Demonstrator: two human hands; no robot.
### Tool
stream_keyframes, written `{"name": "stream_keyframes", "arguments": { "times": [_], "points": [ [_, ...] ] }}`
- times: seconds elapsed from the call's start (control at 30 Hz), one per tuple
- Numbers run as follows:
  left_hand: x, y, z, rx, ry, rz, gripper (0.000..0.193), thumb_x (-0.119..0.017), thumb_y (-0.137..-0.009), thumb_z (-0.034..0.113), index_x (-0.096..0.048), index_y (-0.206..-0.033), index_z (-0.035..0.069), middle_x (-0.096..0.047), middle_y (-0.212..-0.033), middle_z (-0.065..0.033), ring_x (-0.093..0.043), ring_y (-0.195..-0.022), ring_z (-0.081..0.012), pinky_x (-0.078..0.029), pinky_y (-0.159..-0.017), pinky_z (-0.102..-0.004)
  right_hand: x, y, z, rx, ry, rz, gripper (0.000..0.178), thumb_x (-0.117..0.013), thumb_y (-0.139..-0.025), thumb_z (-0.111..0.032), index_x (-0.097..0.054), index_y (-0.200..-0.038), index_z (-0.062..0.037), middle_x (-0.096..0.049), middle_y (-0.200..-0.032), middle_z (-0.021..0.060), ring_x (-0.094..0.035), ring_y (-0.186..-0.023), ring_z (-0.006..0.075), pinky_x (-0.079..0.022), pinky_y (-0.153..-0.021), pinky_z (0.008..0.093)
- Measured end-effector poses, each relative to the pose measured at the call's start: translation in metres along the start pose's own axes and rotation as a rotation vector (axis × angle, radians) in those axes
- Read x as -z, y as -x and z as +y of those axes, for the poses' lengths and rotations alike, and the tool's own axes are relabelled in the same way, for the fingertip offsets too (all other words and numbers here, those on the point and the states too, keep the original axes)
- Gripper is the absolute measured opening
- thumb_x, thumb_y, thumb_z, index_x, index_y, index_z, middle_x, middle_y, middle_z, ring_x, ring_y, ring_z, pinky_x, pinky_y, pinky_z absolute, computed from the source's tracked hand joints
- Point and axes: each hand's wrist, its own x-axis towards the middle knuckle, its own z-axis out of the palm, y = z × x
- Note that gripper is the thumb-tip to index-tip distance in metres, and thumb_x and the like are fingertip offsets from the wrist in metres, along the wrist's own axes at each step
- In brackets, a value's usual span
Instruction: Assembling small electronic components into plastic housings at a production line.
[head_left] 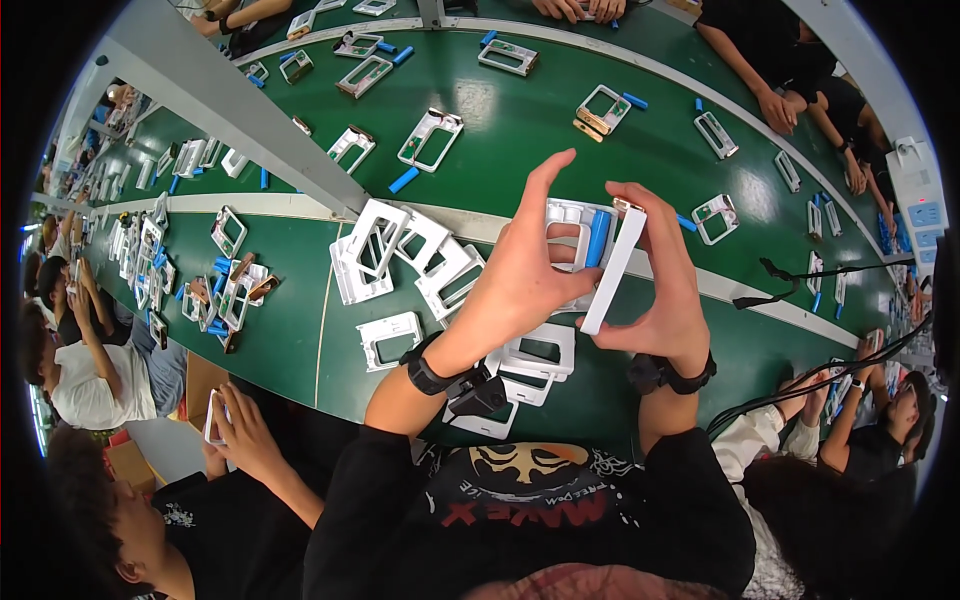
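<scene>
In front of my chest, my left hand (525,270) is curled around a white plastic frame (568,212), with fingers showing through its opening. A blue cylindrical battery cell (598,238) lies along the frame's right side, and the left thumb presses near its lower end. My right hand (668,280) spans a white plastic cover (614,270) seen edge-on, fingers at its top and thumb at its bottom. This cover stands against or very close to the cell side; whether they are joined I cannot tell. A loose pile of white frames (372,250) lies left of my left forearm.
More white frames (540,350) lie under my wrists. Beyond a pale rail (480,222), the green belt (540,120) carries several frames with blue cells. A grey post (230,110) rises at left. Black cables (800,385) hang at right. Co-workers sit on both sides.
</scene>
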Motion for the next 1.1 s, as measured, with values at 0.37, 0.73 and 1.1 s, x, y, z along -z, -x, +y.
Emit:
{"name": "stream_keyframes", "arguments": {
  "times": [0.37,0.73,1.1],
  "points": [
    [0.015,0.003,-0.011,-0.053,0.164,-0.119,0.065,-0.051,-0.089,0.0,-0.023,-0.147,0.007,-0.053,-0.12,-0.0125,-0.056,-0.105,-0.0168,-0.047,-0.091,-0.034,-0.008,0.005,0.01,0.001,0.052,0.003,0.103,-0.079,-0.047,-0.011,-0.038,-0.141,-0.0038,-0.043,-0.141,0.0148,-0.045,-0.13,0.031,-0.043,-0.102,0.0411],
    [0.009,-0.013,-0.016,-0.082,0.169,-0.273,0.05,-0.042,-0.104,0.017,-0.029,-0.149,0.003,-0.049,-0.135,-0.0067,-0.048,-0.118,-0.0126,-0.039,-0.1,-0.0281,0.009,0.008,0.025,0.009,0.034,-0.015,0.102,-0.08,-0.049,-0.011,-0.038,-0.142,-0.0052,-0.042,-0.141,0.0147,-0.045,-0.129,0.031,-0.043,-0.102,0.0394],
    [-0.018,-0.024,-0.025,-0.027,0.232,-0.162,0.049,-0.04,-0.104,0.027,-0.034,-0.148,0.005,-0.053,-0.13,-0.007,-0.052,-0.115,-0.0151,-0.041,-0.099,-0.0307,0.023,0.011,0.035,0.051,-0.012,0.027,0.102,-0.081,-0.05,-0.007,-0.036,-0.142,-0.003,-0.043,-0.139,0.0162,-0.042,-0.13,0.0341,-0.04,-0.105,0.0426]
  ]
}}
